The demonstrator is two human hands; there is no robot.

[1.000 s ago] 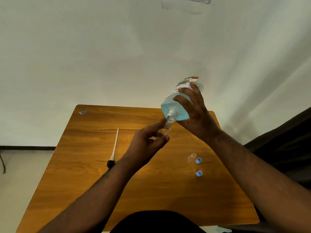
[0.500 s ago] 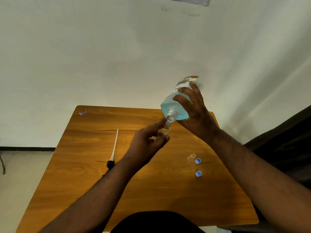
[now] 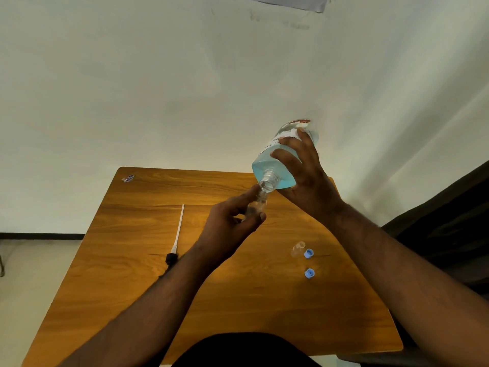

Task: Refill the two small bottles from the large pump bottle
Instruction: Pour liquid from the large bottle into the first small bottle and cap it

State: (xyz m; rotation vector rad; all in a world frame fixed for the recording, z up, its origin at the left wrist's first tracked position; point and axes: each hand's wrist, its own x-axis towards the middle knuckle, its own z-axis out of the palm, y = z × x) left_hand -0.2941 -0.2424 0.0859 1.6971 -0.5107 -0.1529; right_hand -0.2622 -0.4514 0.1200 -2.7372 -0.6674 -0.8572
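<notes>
Over the table point(image 3: 137, 260), unchanged: right hand point(image 3: 304, 178) grips large bottle point(image 3: 275, 165); left hand point(image 3: 227, 223) small bottle point(image 3: 255, 206)

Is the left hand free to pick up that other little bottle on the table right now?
Probably not yet. The left hand is closed around a small bottle held under the big bottle tipped by the right hand. The other little bottle stands unblocked near two blue caps, seemingly within reach.

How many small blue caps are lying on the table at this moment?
2. One blue cap lies right beside the empty small bottle on the table's right side; the other blue cap lies alone, nearer the person. None seem hidden.
</notes>
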